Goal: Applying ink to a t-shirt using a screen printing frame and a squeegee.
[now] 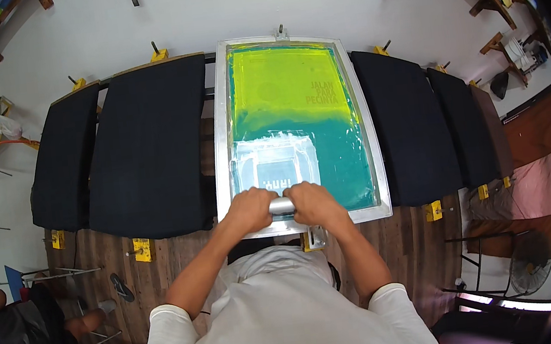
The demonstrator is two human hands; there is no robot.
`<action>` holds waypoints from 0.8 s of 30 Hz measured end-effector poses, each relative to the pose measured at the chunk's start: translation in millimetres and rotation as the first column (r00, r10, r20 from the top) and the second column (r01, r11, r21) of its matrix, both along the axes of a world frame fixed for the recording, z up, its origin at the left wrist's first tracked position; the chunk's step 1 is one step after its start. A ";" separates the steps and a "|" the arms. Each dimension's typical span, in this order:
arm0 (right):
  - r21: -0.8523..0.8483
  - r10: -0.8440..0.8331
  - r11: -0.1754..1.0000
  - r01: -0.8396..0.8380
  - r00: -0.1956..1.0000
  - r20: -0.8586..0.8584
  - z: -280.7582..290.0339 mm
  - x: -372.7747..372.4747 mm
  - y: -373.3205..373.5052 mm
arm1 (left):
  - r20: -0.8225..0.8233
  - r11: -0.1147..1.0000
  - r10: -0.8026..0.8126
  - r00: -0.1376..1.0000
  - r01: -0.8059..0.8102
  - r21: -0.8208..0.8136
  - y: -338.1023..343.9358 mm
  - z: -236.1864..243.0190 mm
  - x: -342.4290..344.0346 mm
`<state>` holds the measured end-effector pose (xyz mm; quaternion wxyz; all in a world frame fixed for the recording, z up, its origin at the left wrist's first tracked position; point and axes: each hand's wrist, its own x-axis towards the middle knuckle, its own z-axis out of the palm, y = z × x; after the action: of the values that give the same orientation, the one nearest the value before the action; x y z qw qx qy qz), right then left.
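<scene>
A screen-printing frame (219, 144) with a metal rim and a green-and-yellow mesh (287, 96) lies flat in front of me. Near its lower edge a taped-off clear patch (274, 162) carries a small stencil design. My left hand (247, 210) and my right hand (314, 203) sit side by side at the frame's near edge. Both are closed around a grey squeegee handle (281, 205) that shows between them. The blade under my hands is hidden.
Dark fabric-covered print boards line the wooden table: two on the left (150, 145) and several on the right (406, 123), held by yellow clamps (141, 248). A seated person (27, 322) is at lower left. A fan (528, 272) stands at lower right. Wall shelves are in the top corners.
</scene>
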<state>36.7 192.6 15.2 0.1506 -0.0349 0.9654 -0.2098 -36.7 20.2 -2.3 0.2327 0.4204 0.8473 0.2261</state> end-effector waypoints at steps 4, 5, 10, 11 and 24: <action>0.061 -0.015 0.998 0.012 0.999 0.050 1.4 -52.4 18.9 | -0.004 1.000 0.018 1.000 -0.018 -0.019 16.3 5.0 -47.9; 0.094 -0.011 0.996 0.007 0.999 0.046 6.3 -62.6 19.8 | 0.007 0.999 0.046 0.999 -0.046 -0.018 19.8 6.0 -55.3; 0.088 -0.026 0.996 0.031 0.998 -0.065 -24.1 -58.3 16.4 | -0.066 0.981 0.139 0.988 -0.128 0.147 16.3 -20.9 -45.9; 0.066 -0.044 0.996 0.057 0.984 -0.175 -31.4 -40.3 10.8 | -0.107 0.975 0.130 0.986 -0.107 0.196 11.6 -28.3 -32.7; 0.039 -0.001 0.999 0.005 0.996 -0.093 -3.9 -60.5 11.3 | -0.096 0.992 0.114 0.989 -0.119 -0.043 10.6 10.5 -47.0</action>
<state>-23.9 203.9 11.4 0.1058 -0.0404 0.9754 -0.1892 -83.7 30.7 8.2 0.1893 0.3744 0.8857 0.1988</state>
